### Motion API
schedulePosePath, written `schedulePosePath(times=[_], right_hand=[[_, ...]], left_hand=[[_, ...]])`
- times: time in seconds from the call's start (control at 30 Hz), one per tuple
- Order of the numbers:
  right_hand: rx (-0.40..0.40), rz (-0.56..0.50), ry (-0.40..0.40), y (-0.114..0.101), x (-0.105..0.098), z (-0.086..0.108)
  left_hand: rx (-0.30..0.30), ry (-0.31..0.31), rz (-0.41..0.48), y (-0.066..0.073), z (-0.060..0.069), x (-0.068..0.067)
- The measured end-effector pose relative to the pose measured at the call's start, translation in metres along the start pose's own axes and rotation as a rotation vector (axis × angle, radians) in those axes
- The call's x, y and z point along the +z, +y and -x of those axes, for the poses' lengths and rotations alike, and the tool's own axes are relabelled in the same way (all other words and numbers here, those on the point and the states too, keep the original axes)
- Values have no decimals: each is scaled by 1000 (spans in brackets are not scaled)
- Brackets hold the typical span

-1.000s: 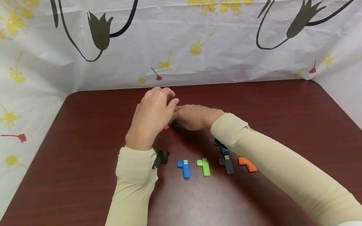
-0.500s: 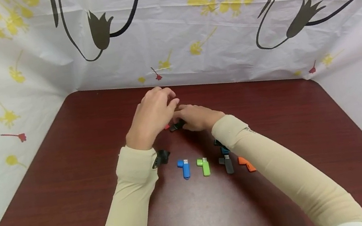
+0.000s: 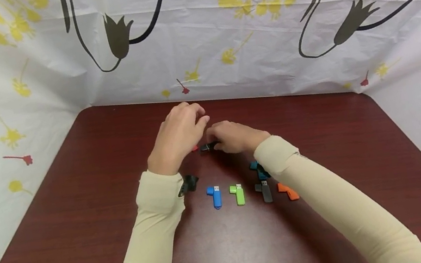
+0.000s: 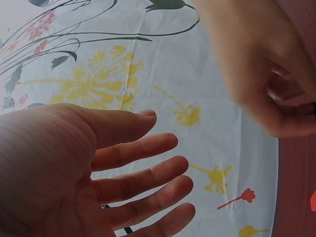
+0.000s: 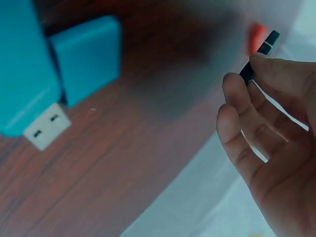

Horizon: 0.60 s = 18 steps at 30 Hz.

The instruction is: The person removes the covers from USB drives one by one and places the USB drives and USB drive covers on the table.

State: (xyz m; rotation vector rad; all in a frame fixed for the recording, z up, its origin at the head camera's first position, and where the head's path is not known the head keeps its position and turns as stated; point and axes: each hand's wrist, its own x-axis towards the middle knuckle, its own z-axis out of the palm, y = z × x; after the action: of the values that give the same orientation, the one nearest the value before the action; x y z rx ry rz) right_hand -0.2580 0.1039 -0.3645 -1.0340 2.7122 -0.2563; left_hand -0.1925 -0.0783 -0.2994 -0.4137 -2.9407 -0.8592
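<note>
My right hand [image 3: 232, 137] pinches a slim black USB stick [image 3: 206, 148] between thumb and fingertips, just over the table. In the right wrist view this black stick [image 5: 271, 42] points up and away from the thumb. My left hand [image 3: 178, 132] hovers to its left, fingers relaxed and slightly bent; in the left wrist view the left palm [image 4: 54, 163] holds nothing. A red object [image 3: 195, 148] shows partly between the hands, mostly hidden by the left one. Under the right cuff lies a teal USB stick [image 3: 257, 168], its metal plug [image 5: 47, 126] exposed in the right wrist view.
Across the middle of the dark red table [image 3: 131, 258] lie a blue USB stick [image 3: 216, 198], a green one [image 3: 239, 195], a dark grey one [image 3: 266, 192] and an orange one [image 3: 289, 192]. A black wrist-camera part [image 3: 190, 183] shows by the left cuff. Patterned white cloth [image 3: 192, 26] surrounds the table.
My right hand has shifted slightly to the right with the black USB stick, which shows more plainly. The teal stick is less covered by the sleeve. My left hand has stayed nearly still.
</note>
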Motion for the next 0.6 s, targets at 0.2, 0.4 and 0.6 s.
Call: schedulePosePath(times=[0.2, 0.4, 0.6], right_hand=[[-36, -114, 170, 2, -14, 23], [-34, -112, 328, 4, -22, 47], [3, -163, 467, 1, -31, 67]], left_hand=[[7, -3, -11, 2, -1, 2], [22, -23, -13, 3, -2, 4], [53, -68, 9, 4, -1, 4]])
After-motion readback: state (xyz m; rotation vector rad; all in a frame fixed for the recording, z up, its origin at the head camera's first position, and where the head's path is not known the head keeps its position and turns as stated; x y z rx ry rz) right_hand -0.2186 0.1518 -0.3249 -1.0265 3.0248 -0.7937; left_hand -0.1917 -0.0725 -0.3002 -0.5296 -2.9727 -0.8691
